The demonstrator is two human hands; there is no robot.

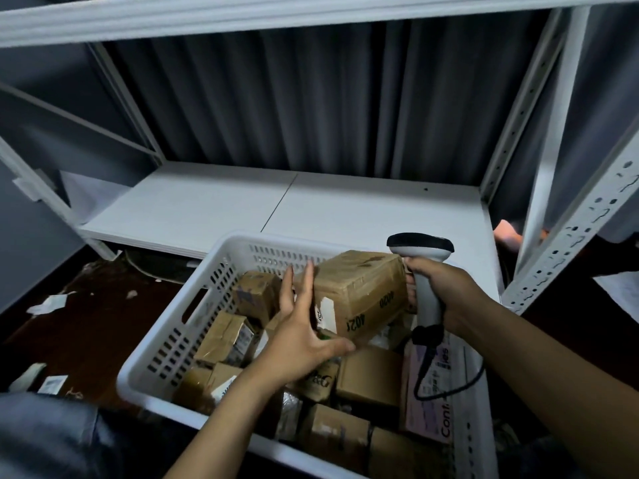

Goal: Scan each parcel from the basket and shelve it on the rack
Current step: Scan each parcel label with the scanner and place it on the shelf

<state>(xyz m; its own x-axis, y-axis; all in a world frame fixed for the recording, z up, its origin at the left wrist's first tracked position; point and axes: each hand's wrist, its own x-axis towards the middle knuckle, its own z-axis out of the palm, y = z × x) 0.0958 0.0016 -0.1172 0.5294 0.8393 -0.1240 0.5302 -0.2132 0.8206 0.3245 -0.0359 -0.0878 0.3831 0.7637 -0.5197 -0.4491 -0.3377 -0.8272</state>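
Observation:
A worn brown cardboard parcel (pixel 359 292) with a white label sits raised above the white slotted basket (pixel 193 326). My left hand (pixel 304 337) holds its left end, fingers straight up along the side and thumb under the bottom edge. My right hand (pixel 446 292) grips the handle of a grey and black barcode scanner (pixel 423 267) right at the parcel's right end; its fingertips touch the box. The basket holds several more cardboard parcels (pixel 224 337). The rack's white lower shelf (pixel 242 205) lies bare behind the basket.
A pink printed mailer (pixel 432 395) stands along the basket's right wall, with the scanner's black cable (pixel 449 392) looping over it. White perforated rack posts (pixel 581 223) rise at right. Paper scraps (pixel 52 302) litter the dark floor at left. Grey curtain hangs behind the rack.

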